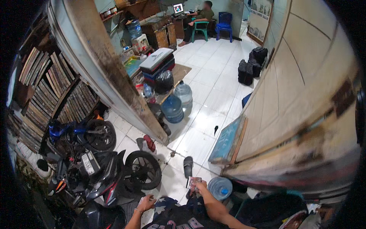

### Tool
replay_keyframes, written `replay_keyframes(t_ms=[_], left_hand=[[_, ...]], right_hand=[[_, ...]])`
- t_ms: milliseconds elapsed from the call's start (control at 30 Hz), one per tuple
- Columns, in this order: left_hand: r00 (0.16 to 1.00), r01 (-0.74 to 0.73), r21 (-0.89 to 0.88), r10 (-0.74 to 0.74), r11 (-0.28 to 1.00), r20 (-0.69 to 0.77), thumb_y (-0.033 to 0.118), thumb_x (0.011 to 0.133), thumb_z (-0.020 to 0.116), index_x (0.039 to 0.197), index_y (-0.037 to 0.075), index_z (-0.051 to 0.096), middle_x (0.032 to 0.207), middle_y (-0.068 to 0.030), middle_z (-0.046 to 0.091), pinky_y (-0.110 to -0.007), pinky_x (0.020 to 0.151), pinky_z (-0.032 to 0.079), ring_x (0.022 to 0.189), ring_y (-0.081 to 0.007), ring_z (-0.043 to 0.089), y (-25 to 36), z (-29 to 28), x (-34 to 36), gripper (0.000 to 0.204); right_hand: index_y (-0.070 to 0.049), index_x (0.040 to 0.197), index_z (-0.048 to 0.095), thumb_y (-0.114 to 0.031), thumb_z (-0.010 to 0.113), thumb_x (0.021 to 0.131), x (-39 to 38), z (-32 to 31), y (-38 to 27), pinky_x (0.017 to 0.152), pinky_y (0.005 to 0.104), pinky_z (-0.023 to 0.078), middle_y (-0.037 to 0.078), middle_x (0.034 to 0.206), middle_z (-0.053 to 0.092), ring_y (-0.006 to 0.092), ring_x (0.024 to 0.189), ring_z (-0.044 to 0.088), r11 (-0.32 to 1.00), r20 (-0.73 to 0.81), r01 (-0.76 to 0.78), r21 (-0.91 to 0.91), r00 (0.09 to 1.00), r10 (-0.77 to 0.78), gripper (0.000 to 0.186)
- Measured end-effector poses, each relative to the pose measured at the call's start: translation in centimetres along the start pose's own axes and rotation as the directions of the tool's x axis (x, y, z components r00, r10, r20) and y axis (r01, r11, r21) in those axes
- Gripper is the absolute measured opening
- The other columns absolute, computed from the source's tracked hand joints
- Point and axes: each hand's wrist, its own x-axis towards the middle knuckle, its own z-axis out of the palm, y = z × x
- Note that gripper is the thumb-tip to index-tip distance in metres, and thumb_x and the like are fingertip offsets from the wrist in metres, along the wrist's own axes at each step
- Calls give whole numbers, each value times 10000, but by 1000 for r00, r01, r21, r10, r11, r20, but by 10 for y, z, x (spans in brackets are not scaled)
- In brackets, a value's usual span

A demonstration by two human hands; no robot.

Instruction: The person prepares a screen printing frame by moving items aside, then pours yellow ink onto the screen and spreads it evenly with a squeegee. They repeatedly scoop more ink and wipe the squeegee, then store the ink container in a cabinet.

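My right hand (200, 186) is closed on a small flat packet (193, 181), reddish with a silvery edge, held out in front of my body. Low at my left side, my left hand (146, 202) has its fingers loosely bent and apart, with nothing seen in it. It is nearest to the dark motorcycle (110, 179), not gripping it. Just right of my right hand stands a clear water jug (219, 188) with a blue cap. Beyond the packet, a dark sandal (188, 166) lies on the white tiles.
A doorway opens ahead, with a blue board (226, 141) leaning at its right. Two large water jugs (172, 109) stand inside at left, near stacked boxes (156, 59). Black bags (246, 71) sit along the right wall. A person (205, 16) sits at a far desk. A second motorcycle (72, 129) is at left.
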Motion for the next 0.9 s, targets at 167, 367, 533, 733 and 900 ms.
replay_keyframes(t_ms=[167, 367, 533, 733, 900], left_hand=[[988, -65, -25, 61, 998, -142, 291, 825, 693, 1091, -59, 616, 950, -226, 682, -401, 765, 538, 877, -321, 688, 30, -21, 61, 446], [957, -132, -152, 86, 979, -278, 322, 865, 662, 1048, -23, 655, 889, -198, 692, -396, 754, 518, 831, -332, 675, 98, -35, 193, 391], [984, -139, -206, 112, 969, -137, 303, 830, 667, 1051, -21, 665, 993, -223, 683, -391, 800, 527, 890, -314, 680, 174, -57, 378, 392], [955, -294, -452, 236, 842, -181, 169, 775, 748, 1007, 39, 653, 708, -63, 625, -321, 630, 489, 652, -149, 585, 335, -111, 516, 283], [942, -308, -317, 240, 897, -235, 230, 798, 741, 954, 15, 651, 669, -62, 622, -321, 565, 453, 598, -143, 571, 439, -142, 576, 280]], right_hand=[[-35, 994, 698, -34, 791, 652, 69, 5, -87, 652, 354, 527, 71, 882, 696, 196, 729, 650, 939, -76, 157, -307, 979, -189, 355], [-3, 1007, 674, 54, 684, 733, 159, -8, -197, 599, 342, 541, 88, 852, 676, 204, 698, 648, 982, 18, 184, -38, 983, -183, 280], [26, 1067, 638, 56, 640, 780, 250, 0, -310, 607, 358, 558, 122, 885, 664, 216, 684, 643, 979, -18, 121, 166, 993, -120, 288], [4, 1084, 592, 66, 609, 768, 311, -6, -479, 625, 388, 579, 116, 860, 652, 240, 730, 656, 978, -19, 208, 27, 978, -208, 322], [17, 1054, 606, 43, 617, 803, 366, 10, -620, 675, 397, 594, 112, 920, 653, 246, 786, 662, 967, 13, 256, -7, 967, -256, 253]])
